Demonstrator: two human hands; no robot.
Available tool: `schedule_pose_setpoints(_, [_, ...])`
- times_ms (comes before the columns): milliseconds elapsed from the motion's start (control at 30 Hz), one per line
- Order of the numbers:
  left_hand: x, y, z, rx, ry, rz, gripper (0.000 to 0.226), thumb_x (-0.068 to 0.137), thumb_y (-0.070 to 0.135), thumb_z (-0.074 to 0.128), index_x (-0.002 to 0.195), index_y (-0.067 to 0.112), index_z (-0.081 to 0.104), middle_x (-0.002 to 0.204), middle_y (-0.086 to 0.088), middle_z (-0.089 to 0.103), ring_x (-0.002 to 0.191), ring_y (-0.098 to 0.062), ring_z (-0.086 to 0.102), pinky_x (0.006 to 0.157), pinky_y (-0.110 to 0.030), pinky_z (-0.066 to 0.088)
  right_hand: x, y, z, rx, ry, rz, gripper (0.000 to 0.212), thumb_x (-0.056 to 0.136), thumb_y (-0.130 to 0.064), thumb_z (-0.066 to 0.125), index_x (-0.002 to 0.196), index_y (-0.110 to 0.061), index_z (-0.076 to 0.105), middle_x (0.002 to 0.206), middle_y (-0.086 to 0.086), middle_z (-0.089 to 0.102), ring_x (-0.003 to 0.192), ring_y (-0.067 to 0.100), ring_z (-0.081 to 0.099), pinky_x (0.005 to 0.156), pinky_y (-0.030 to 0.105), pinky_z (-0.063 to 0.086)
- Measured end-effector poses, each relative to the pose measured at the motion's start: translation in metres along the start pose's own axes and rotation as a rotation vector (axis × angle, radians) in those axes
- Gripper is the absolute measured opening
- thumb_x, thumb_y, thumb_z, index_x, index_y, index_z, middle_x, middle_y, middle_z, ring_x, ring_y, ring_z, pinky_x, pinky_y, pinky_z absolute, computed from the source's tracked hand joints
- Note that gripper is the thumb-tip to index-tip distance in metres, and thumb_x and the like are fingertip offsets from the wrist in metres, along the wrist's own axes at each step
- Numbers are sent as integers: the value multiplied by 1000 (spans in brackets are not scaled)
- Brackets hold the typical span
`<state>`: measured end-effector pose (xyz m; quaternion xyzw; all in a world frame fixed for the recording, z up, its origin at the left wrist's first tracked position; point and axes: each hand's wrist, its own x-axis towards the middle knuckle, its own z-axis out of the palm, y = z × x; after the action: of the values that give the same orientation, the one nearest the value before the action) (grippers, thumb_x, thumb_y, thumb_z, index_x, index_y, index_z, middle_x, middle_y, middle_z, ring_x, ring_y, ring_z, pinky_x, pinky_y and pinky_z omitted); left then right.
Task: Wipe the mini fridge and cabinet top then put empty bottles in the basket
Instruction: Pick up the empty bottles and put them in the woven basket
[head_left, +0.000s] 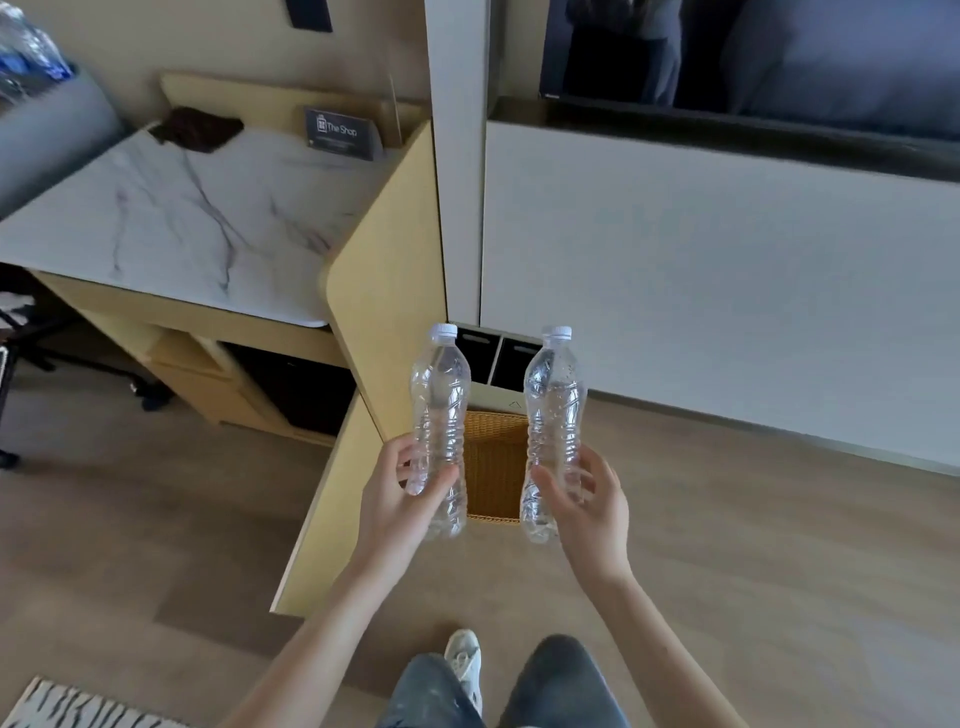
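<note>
My left hand (402, 493) grips the lower part of a clear empty plastic bottle (439, 410) with a white cap, held upright. My right hand (587, 499) grips a second clear empty bottle (553, 410), also upright. Both bottles hang above a woven tan basket (493, 467) that stands on the wooden floor between them, next to the yellow cabinet side panel (384, 291). The marble cabinet top (197, 218) lies at the upper left with a dark brown cloth (195, 127) at its back. The black mini fridge (306, 389) sits in the cabinet below the top.
A dark sign card (343, 132) stands at the back of the marble top. A white wall unit (701, 291) with a TV above fills the right. More water bottles (26, 52) show at the top left. My knees and a shoe (462, 660) are at the bottom.
</note>
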<state>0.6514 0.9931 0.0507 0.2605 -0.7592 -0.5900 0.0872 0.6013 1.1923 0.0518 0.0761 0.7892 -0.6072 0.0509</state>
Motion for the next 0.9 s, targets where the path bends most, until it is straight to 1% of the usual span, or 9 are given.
schedule_pose_setpoints(133, [44,2,3,-2,-20,-8,51,81,39,79,125,35,53,119,26,58,113,-4,58,93,-29,49,35,-9,25,2,-29,31,35,82,-34,80,113,-35,64,111,-1,67,100,13,66,86,48,58])
schedule_pose_setpoints(300, [96,-11,23,7,-36,-63,46,81,39,78,114,51,48,117,29,56,111,0,56,87,-20,45,89,2,49,-54,-56,63,31,82,-36,81,105,-43,62,108,-7,67,94,-3,62,86,43,59])
schedule_pose_setpoints(433, [147,-40,50,0,-14,-142,49,80,43,78,118,47,47,117,28,55,109,7,54,80,-11,41,147,35,73,-124,-131,116,47,82,-39,80,123,-24,63,116,-3,65,104,5,62,90,41,57])
schedule_pose_setpoints(500, [171,-61,64,-7,3,-198,51,80,42,78,122,41,49,118,23,57,108,5,55,76,-8,42,175,59,84,-146,-163,153,51,82,-40,80,125,-20,62,119,-2,64,107,9,62,84,29,58])
schedule_pose_setpoints(567, [194,-85,78,-20,24,-252,50,79,41,80,121,37,51,117,18,60,106,1,59,72,-4,44,202,85,99,-146,-188,194,46,81,-40,80,120,-24,62,117,-4,65,103,2,61,70,7,50])
schedule_pose_setpoints(600, [207,-99,85,-28,34,-278,50,79,39,81,120,36,53,116,16,61,105,-1,60,71,-3,44,215,99,107,-149,-199,216,45,81,-41,80,119,-28,61,116,-6,64,103,-1,60,67,3,47])
schedule_pose_setpoints(733, [252,-160,109,-23,27,-348,46,79,34,81,115,38,53,115,14,62,104,-1,61,72,-4,45,259,152,140,-153,-216,299,50,81,-40,80,125,-25,61,118,-7,65,108,2,62,85,19,55])
schedule_pose_setpoints(833, [284,-211,126,6,17,-407,55,78,35,82,125,27,54,118,11,62,104,-2,61,75,-9,47,284,199,166,-155,-195,323,44,81,-36,81,119,-29,60,109,-14,64,93,-19,59,69,3,48])
schedule_pose_setpoints(900, [308,-251,136,17,1,-434,59,78,35,82,128,23,54,119,9,62,107,-5,61,84,-19,50,300,236,184,-179,-186,353,58,81,-40,80,130,-21,57,116,-7,65,101,-7,62,76,11,53])
